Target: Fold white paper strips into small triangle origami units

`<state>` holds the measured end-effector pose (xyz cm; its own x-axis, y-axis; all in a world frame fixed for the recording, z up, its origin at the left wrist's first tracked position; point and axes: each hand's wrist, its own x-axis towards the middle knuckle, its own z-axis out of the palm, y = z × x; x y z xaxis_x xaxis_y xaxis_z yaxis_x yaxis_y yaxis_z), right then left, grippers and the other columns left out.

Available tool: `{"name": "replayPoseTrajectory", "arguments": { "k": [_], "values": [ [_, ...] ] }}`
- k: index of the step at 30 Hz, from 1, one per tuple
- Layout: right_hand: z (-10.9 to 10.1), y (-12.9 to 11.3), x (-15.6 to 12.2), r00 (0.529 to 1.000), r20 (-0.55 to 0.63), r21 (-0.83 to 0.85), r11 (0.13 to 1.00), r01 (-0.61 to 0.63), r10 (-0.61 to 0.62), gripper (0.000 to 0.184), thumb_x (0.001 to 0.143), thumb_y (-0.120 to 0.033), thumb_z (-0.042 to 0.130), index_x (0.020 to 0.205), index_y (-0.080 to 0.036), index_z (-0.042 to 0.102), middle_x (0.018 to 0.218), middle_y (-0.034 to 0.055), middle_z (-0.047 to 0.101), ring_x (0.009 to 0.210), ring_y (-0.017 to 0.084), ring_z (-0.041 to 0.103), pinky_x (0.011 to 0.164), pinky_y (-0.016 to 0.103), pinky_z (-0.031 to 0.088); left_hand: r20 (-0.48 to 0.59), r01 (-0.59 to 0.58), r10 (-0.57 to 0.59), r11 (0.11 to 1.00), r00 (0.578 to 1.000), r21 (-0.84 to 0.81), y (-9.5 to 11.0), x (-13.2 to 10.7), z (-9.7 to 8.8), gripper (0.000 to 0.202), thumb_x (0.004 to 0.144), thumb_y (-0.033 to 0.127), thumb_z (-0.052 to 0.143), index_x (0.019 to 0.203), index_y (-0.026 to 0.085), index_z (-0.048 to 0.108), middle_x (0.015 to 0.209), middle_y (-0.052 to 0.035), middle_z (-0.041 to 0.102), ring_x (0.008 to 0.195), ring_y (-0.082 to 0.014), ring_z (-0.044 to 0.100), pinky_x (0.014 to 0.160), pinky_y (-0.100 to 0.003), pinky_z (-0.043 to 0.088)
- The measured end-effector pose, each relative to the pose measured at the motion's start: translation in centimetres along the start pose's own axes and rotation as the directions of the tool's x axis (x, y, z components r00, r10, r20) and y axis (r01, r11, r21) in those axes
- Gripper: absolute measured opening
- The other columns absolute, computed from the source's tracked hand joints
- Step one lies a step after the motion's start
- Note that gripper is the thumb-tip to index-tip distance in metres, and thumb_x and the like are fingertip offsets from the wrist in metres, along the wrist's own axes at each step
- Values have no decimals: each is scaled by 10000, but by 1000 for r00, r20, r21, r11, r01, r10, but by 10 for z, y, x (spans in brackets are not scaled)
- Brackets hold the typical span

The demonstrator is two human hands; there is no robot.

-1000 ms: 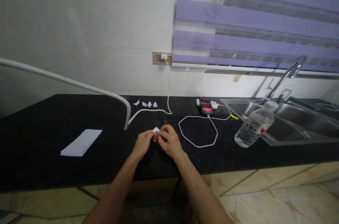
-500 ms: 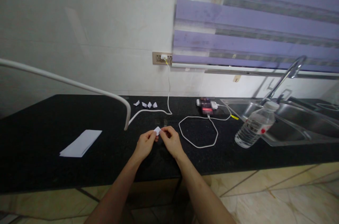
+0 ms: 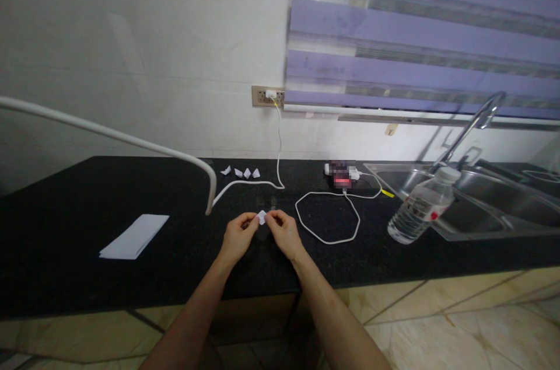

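A small folded white paper diamond is pinched between the left hand and the right hand over the black stone counter; 4 small folded white paper pieces lie on its far side, flat white rectangular paper sheets to the left

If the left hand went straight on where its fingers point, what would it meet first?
The small white folded paper piece the left hand pinches; beyond it, probably the right hand, though depth is unclear.
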<state>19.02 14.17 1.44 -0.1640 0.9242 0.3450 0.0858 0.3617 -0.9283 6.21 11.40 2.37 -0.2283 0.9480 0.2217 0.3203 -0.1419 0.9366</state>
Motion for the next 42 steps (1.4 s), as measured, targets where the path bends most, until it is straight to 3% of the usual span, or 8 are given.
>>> {"name": "replayPoseTrajectory", "arguments": {
  "k": [3,11,19,24,32,38,42],
  "values": [
    [1,1,0,999,33,17,999,-28,27,190,727,-316,528,761,-147,607,658,3,574,580,111,500,548,213,392,-22,24,-25,999,999,-30,-2,1,1,249,661,375,541,733,150,621,588,18,584,567,-111,532,564,-199,401],
    [-3,-7,-1,996,50,-53,996,70,-68,189,766,-285,472,689,-155,586,627,-14,518,587,103,462,549,205,359,1,7,-7,998,1000,-60,-5,1,1,236,665,358,552,726,144,631,565,17,576,550,-108,531,554,-199,405],
    [-2,-2,-1,994,100,-66,996,59,-52,206,768,-299,459,660,-155,558,600,-27,487,555,91,419,530,194,349,-5,-10,10,999,1000,31,-2,0,-1,247,664,354,546,727,149,668,535,13,586,527,-115,525,540,-209,394],
    [-3,-3,0,997,70,-71,997,27,-22,218,764,-305,464,669,-152,586,612,-16,517,567,99,445,531,200,353,-25,49,-49,999,998,-17,-3,1,2,285,650,392,558,750,143,655,604,-6,619,584,-129,560,572,-214,416],
    [-4,-4,0,995,92,-49,997,54,-49,250,787,-286,425,644,-156,585,594,-18,522,582,104,469,557,203,373,0,45,-45,998,999,-48,-5,1,-1,309,657,409,546,771,142,650,592,-3,618,588,-135,563,590,-227,421],
    [-3,1,1,999,-31,-40,999,25,-27,213,749,-310,492,675,-155,618,642,0,574,625,123,511,598,225,398,-43,5,-5,1000,999,-5,-5,2,1,287,690,390,520,801,147,624,695,-16,631,644,-137,575,640,-240,442],
    [-4,2,2,990,-130,-41,998,57,-62,209,752,-327,500,725,-162,626,719,22,600,695,140,541,652,244,418,-112,-129,140,987,984,95,-6,0,4,225,698,334,527,815,166,621,810,-34,634,743,-147,575,719,-258,444]
  ]
}}
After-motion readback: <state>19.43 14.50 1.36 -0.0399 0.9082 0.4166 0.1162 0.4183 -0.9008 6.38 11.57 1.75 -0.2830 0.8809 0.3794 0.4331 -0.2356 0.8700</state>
